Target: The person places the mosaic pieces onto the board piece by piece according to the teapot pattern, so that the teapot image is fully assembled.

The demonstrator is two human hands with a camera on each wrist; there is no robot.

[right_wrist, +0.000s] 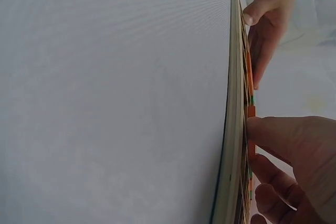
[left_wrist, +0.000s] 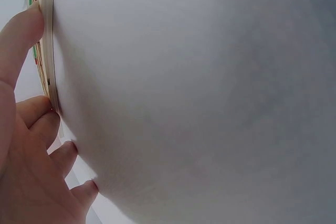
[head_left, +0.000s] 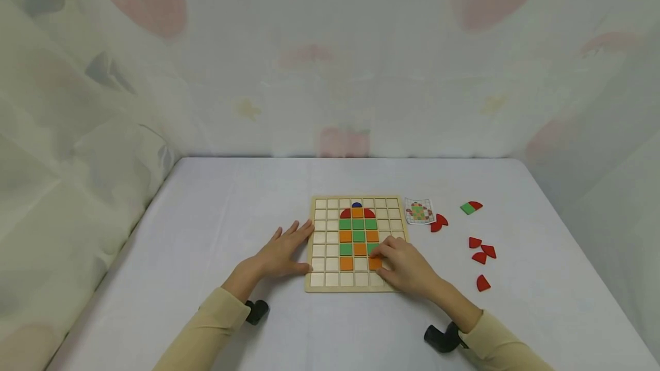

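A wooden grid board lies on the table, with green, orange, red and blue tiles set in some of its squares. My left hand rests at the board's left edge, fingers spread and straight, thumb and fingertips touching the rim. At the board's lower right, my right hand pinches an orange square tile between thumb and fingers. In the right wrist view, that orange tile stands slightly above the board between the thumb and index finger. The right hand covers several squares at the lower right.
A small pattern card lies right of the board, with red quarter-round pieces beside it. Farther right are a green piece touching a red one, and several loose red pieces. White cloth covers the table; patterned fabric hangs behind.
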